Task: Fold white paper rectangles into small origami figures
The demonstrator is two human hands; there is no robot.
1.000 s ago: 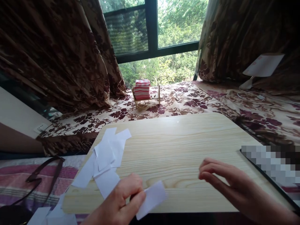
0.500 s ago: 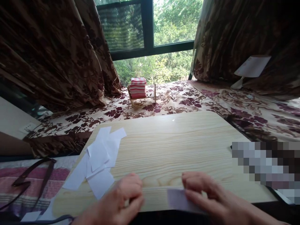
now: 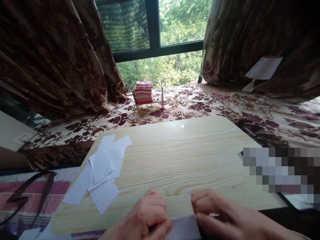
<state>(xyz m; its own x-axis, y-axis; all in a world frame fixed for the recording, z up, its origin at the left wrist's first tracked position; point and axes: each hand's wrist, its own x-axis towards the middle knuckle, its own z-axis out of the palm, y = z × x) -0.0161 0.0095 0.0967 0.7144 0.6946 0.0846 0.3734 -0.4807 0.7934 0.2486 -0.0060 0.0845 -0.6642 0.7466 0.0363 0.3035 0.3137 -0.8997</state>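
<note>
My left hand (image 3: 146, 220) and my right hand (image 3: 220, 215) are side by side at the near edge of a light wooden board (image 3: 175, 160). Both pinch one small white slip of paper (image 3: 183, 228) between them, low at the bottom of the view. The slip's lower part is cut off by the frame. A loose pile of white paper slips (image 3: 100, 173) lies on the board's left side, apart from my hands.
A small wooden rack with red-striped folded cloth (image 3: 144, 92) stands on the flowered cloth by the window. Dark curtains hang left and right. A brown strap (image 3: 27, 186) lies at the left. A blurred patch covers something at the board's right edge.
My left hand held the slip alone a second ago. My right hand came over from the right and took hold too, and both hands drew the slip toward the near edge.
</note>
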